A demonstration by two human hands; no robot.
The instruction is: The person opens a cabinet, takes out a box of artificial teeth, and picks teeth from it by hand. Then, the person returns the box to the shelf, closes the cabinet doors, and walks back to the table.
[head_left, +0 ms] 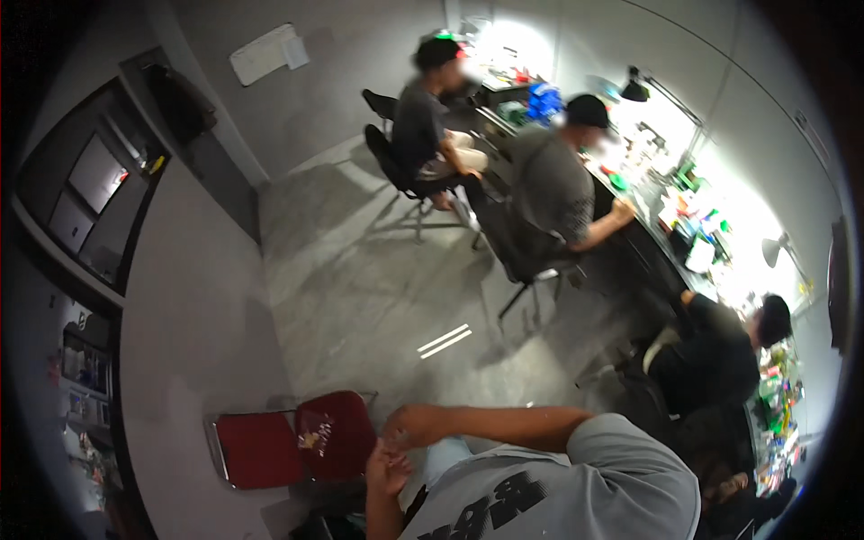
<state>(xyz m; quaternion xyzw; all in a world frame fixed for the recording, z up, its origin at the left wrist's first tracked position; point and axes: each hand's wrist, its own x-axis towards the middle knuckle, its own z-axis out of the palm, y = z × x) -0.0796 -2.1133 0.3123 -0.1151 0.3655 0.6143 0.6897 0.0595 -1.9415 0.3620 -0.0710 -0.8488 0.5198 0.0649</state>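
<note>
My two hands are close together in front of my grey shirt, beside a red chair seat. My right hand (pixel 409 427) reaches in from the right, its fingers bent down towards the left hand. Just below it, my left hand (pixel 389 470) is raised with its fingers curled. Whatever is between the fingers is too small and blurred to name. On the red chair (pixel 346 454) nearest my hands lies a small cluster of pale bits (pixel 313 439); neither hand touches it.
A second red chair (pixel 259 450) stands against the grey partition. Several people sit on dark chairs along a lit workbench (pixel 670 236) at the right, strewn with tools and small parts. Two white strips (pixel 445 341) mark the grey floor. A window (pixel 90 193) opens at the left.
</note>
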